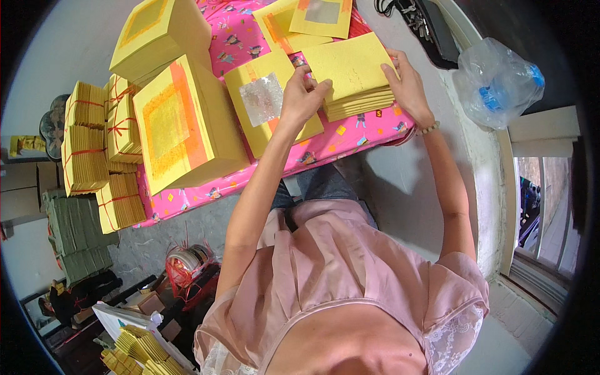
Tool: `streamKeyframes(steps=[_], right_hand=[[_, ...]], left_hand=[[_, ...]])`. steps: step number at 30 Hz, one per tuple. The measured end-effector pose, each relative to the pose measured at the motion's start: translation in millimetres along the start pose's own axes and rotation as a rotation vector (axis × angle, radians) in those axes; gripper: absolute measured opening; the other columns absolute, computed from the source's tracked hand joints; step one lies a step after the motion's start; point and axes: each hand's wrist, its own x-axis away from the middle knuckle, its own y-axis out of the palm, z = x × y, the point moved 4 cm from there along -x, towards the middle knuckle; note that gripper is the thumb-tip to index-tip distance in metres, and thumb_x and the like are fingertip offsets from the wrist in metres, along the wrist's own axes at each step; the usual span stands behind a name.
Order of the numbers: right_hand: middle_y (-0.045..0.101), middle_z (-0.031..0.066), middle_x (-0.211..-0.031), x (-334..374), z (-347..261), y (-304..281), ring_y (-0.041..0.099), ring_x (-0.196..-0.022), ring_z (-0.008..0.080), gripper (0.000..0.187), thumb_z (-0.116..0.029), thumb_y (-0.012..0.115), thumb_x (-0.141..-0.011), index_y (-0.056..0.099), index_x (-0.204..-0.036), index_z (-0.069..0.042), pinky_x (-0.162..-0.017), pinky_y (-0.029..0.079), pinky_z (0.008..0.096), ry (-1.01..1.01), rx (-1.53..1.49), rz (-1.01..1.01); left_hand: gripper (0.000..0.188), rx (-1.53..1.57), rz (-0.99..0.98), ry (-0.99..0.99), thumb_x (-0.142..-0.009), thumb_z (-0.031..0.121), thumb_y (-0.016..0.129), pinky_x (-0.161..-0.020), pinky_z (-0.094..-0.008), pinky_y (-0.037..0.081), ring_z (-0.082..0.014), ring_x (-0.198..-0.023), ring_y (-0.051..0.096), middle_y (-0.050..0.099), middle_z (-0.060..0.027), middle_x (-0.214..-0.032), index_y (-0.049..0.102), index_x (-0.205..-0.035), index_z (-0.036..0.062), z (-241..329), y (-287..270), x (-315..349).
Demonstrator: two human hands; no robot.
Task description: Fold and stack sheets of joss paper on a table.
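Observation:
My left hand (303,94) pinches the left edge of the top yellow sheet on a small stack of yellow paper (356,75) lying on a pink patterned cloth (325,147). Across the stack, my right hand (407,84) rests on its right edge with the fingers on the top sheet. Just left of my left hand lies a yellow sheet with a silver foil square (265,100).
Thick stacks of yellow paper with orange and gold squares (184,122) (159,34) stand to the left. Bundles tied with red string (94,144) lie further left, with green bundles (78,234) below them. A clear plastic bag (497,81) sits at right. A spool of red string (187,262) sits on the floor.

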Motion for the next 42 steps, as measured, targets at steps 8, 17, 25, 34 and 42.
streamKeyframes(steps=[8, 17, 25, 34, 42], right_hand=[[0.069, 0.0168, -0.101, 12.3, 30.8, 16.6, 0.068, -0.096, 0.0295, 0.037, -0.022, 0.057, -0.098, 0.049, -0.130, -0.006, -0.085, 0.050, 0.0404, 0.062, 0.025, -0.053], [0.069, 0.0150, -0.097, 16.0, 36.9, 17.1, 0.067, -0.089, 0.0258, 0.037, -0.019, 0.057, -0.098, 0.046, -0.131, -0.005, -0.081, 0.052, 0.0388, 0.021, -0.012, -0.048], [0.048, 0.0204, -0.140, 16.7, -18.0, 9.4, 0.046, -0.130, 0.0363, 0.049, -0.025, 0.064, -0.093, 0.048, -0.135, -0.004, -0.101, 0.041, 0.0458, -0.272, 0.384, 0.087], [0.035, 0.0192, -0.154, 29.8, 1.5, 63.8, 0.026, -0.145, 0.0404, 0.062, -0.053, 0.042, -0.100, 0.039, -0.150, -0.016, -0.114, 0.024, 0.0585, -0.328, 0.591, -0.140], [0.035, 0.0190, -0.154, 24.6, 3.8, 64.3, 0.026, -0.145, 0.0406, 0.063, -0.054, 0.041, -0.101, 0.038, -0.150, -0.016, -0.115, 0.024, 0.0560, -0.337, 0.614, -0.159]], left_hand=[[0.052, -0.268, -0.009, -0.048, -0.081, 0.022, 0.076, -0.068, -0.0324, 0.054, -0.0184, -0.073, 0.069, 0.069, -0.0109, -0.081, 0.058, -0.121, -0.0047, -27.2, 4.9, -13.1], [0.051, -0.429, 0.019, 0.010, -0.079, 0.019, 0.076, -0.073, -0.0377, 0.055, -0.0262, -0.079, 0.070, 0.071, -0.0155, -0.086, 0.060, -0.122, -0.0035, -18.9, 8.2, -6.8], [0.051, -0.522, 0.039, 0.037, -0.080, 0.020, 0.077, -0.072, -0.0361, 0.055, -0.0242, -0.079, 0.070, 0.071, -0.0150, -0.087, 0.060, -0.122, -0.0037, -4.2, 10.8, 1.1], [0.057, -0.546, 0.089, 0.112, -0.076, 0.015, 0.079, -0.074, -0.0417, 0.054, -0.0341, -0.083, 0.068, 0.067, -0.0220, -0.090, 0.055, -0.123, -0.0044, -6.5, 12.8, 3.7], [0.056, -0.639, 0.140, 0.308, -0.080, 0.007, 0.075, -0.075, -0.0441, 0.054, -0.0348, -0.084, 0.065, 0.055, -0.0219, -0.100, 0.048, -0.128, -0.0028, 5.1, 10.6, 20.6]])
